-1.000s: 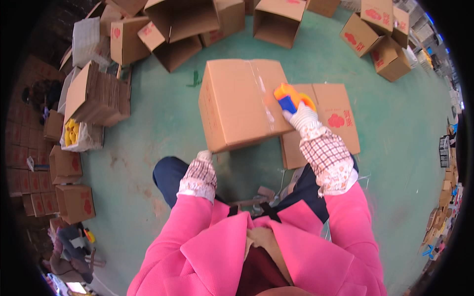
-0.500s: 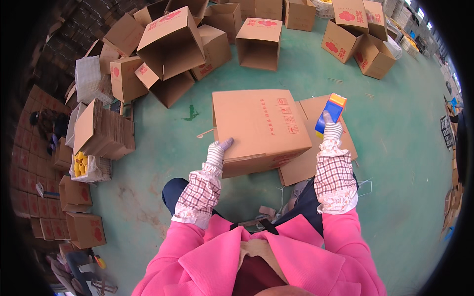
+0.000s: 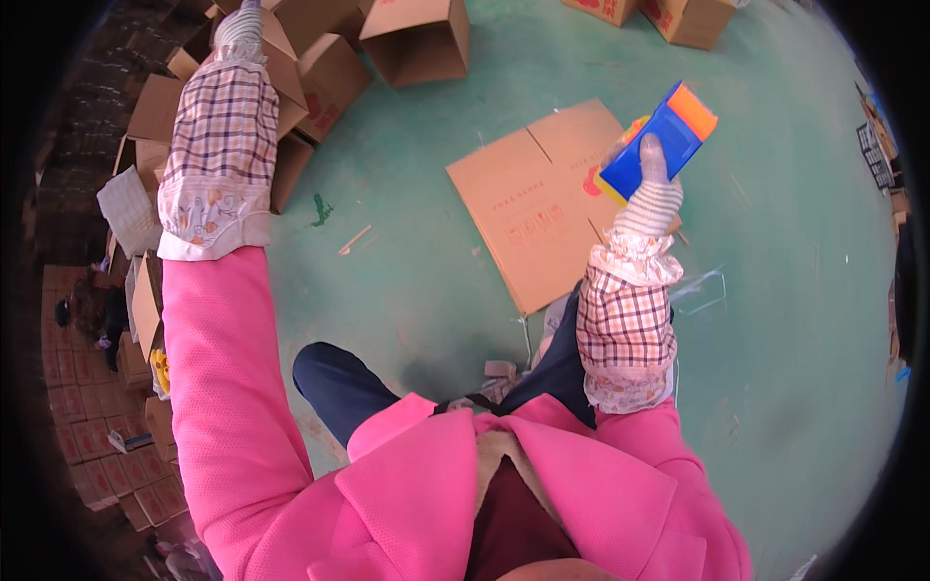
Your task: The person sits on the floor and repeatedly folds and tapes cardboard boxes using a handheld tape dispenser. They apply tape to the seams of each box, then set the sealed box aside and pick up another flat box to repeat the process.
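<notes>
My right hand is closed around a blue tape dispenser with an orange end and a yellow part. The dispenser is held above a flattened cardboard carton, which lies on the floor in front of my legs. My left arm stretches far forward to the left. At the upper edge, my left hand is among the open cartons, in a striped glove. Its fingers are partly cut off by the picture's edge, so whether it grips a carton cannot be made out.
Open cartons crowd the far left, and more cartons stand at the far right. A white basket and stacked boxes line the left side, with a person there. A wooden sliver lies on the green floor.
My left hand has left its spot by the closed carton and reached far forward left. That carton no longer lies on the flattened one. The right hand still holds the dispenser, and the view has shifted.
</notes>
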`<state>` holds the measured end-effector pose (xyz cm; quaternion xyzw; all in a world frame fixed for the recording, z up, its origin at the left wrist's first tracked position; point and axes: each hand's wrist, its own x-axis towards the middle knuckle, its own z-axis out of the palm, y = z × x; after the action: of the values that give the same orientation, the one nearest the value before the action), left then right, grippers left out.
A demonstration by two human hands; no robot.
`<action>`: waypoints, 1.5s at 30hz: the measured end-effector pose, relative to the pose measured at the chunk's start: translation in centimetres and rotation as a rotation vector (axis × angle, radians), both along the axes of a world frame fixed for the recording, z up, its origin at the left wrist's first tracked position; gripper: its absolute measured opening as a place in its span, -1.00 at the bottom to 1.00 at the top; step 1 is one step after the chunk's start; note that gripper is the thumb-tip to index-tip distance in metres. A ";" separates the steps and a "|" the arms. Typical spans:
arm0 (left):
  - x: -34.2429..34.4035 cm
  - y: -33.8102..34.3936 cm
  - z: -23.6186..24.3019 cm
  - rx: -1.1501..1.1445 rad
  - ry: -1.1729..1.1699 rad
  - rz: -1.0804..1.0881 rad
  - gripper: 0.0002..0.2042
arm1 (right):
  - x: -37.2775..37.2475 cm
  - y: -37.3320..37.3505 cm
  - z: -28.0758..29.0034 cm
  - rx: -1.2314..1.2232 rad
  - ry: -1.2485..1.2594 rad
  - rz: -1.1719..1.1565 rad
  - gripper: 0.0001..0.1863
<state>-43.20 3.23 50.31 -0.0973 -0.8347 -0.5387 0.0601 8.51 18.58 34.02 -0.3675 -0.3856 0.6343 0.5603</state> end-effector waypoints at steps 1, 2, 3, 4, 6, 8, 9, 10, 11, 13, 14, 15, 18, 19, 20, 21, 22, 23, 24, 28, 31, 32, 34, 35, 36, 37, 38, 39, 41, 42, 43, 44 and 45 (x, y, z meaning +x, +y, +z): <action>-1.3 0.0 -2.4 -0.191 0.116 -0.125 -0.44 | 0.0 -0.1 0.2 0.003 0.025 -0.029 -0.51; -1.9 0.6 -7.2 -0.094 0.208 -0.221 -0.51 | 0.2 -0.2 0.3 -0.031 0.088 0.002 -0.48; -1.7 0.6 -12.7 0.016 0.330 -0.335 -0.57 | 0.2 -0.4 0.4 -0.054 0.124 0.003 -0.48; -0.7 0.8 -19.2 0.008 0.299 -0.413 -0.54 | 0.3 -0.5 0.4 -0.080 0.068 -0.057 -0.48; 3.3 0.3 -32.4 -0.157 -0.138 -0.535 -0.67 | 0.1 -0.6 0.3 -0.069 0.040 -0.087 -0.48; 10.2 -0.4 -44.4 -1.253 -0.142 -1.048 -0.71 | 0.1 -0.6 -0.1 -0.054 0.079 -0.083 -0.48; 14.8 -1.2 -49.5 -0.965 -0.776 -0.825 -0.80 | 0.3 -0.3 -0.3 -0.031 0.095 -0.062 -0.46; 20.2 -2.2 -53.7 -0.614 -1.268 -0.286 -0.81 | 0.5 -0.4 -0.5 -0.002 0.119 -0.038 -0.45; 24.3 -4.5 -56.3 -0.658 -1.253 -0.430 -0.77 | 0.7 -0.4 -0.9 0.043 0.158 0.009 -0.44; 31.6 -6.1 -59.7 -0.454 -1.378 0.050 -0.63 | 1.1 -0.2 -1.3 0.070 0.156 0.078 -0.38; 34.0 -6.3 -60.5 -0.358 -1.425 0.044 -0.58 | 1.4 -0.2 -1.4 0.082 0.165 0.098 -0.38; 36.0 -6.5 -60.8 -0.285 -1.482 0.064 -0.53 | 1.5 -0.2 -1.6 0.087 0.182 0.127 -0.37; 38.6 -5.6 -60.3 -0.110 -1.599 0.085 -0.52 | 1.9 -0.3 -1.7 0.009 0.201 0.095 -0.39; 38.8 -5.1 -60.0 -0.056 -1.608 0.096 -0.52 | 1.9 -0.4 -1.7 -0.011 0.196 0.077 -0.39; 38.9 -4.8 -59.5 -0.004 -1.612 0.106 -0.51 | 1.8 -0.5 -1.7 -0.011 0.192 0.088 -0.40; 39.1 -4.3 -59.1 0.054 -1.614 0.111 -0.51 | 1.8 -0.5 -1.7 -0.005 0.191 0.099 -0.41; 39.2 -4.1 -58.5 0.105 -1.613 0.088 -0.51 | 1.7 -0.5 -1.7 0.001 0.200 0.117 -0.41; 39.3 -3.6 -57.8 0.158 -1.612 0.052 -0.51 | 1.6 -0.4 -1.7 0.007 0.209 0.134 -0.42; 39.3 -3.4 -56.9 0.205 -1.600 0.011 -0.50 | 1.5 -0.4 -1.8 0.012 0.225 0.159 -0.43; 37.0 -1.9 -50.7 0.366 -1.454 -0.285 -0.46 | 1.5 -0.6 -2.1 -0.058 0.126 0.010 -0.43; 32.3 -2.9 -44.0 0.529 -1.258 -0.351 -0.52 | 1.4 -0.2 -2.6 -0.150 0.072 -0.079 -0.46; 31.0 -4.2 -41.9 0.549 -1.242 -0.386 -0.46 | 1.5 0.1 -2.9 -0.202 0.065 -0.087 -0.47; 29.6 -8.1 -37.9 0.631 -1.268 -0.375 -0.44 | 1.6 1.0 -3.6 -0.305 0.052 -0.068 -0.40; 29.5 -10.6 -36.3 0.708 -1.250 -0.413 -0.43 | 1.6 1.4 -4.1 -0.379 0.005 -0.085 -0.36; 29.8 -13.1 -34.8 0.770 -1.242 -0.397 -0.43 | 1.6 1.8 -4.7 -0.472 -0.053 -0.134 -0.33; 30.3 -15.9 -33.2 0.852 -1.235 -0.404 -0.43 | 1.3 2.0 -5.2 -0.562 -0.118 -0.179 -0.30; 31.3 -18.4 -32.1 0.932 -1.224 -0.409 -0.43 | 1.4 2.1 -6.0 -0.594 -0.195 -0.130 -0.25; 32.4 -20.6 -31.0 0.964 -1.209 -0.391 -0.42 | 1.3 1.9 -6.7 -0.608 -0.275 -0.071 -0.20; 35.5 -24.4 -28.6 1.057 -1.191 -0.367 -0.42 | 0.5 1.0 -8.3 -0.552 -0.435 -0.015 -0.19; 37.0 -25.7 -27.5 1.077 -1.189 -0.332 -0.42 | -0.1 0.3 -9.0 -0.528 -0.388 0.066 -0.18; 38.8 -26.7 -26.2 1.063 -1.161 -0.302 -0.42 | -0.7 -0.6 -9.3 -0.499 -0.339 0.146 -0.18; 40.6 -26.9 -25.8 1.052 -1.125 -0.280 -0.41 | -1.2 -1.0 -9.7 -0.463 -0.281 0.228 -0.18; 42.4 -27.3 -24.9 1.078 -1.102 -0.324 -0.41 | -1.6 -1.5 -9.3 -0.450 -0.258 0.255 -0.18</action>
<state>-0.78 -24.10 25.45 0.1060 -0.3435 -0.8418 -0.4026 6.87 17.08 24.74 -0.5087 -0.3465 0.7173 0.3267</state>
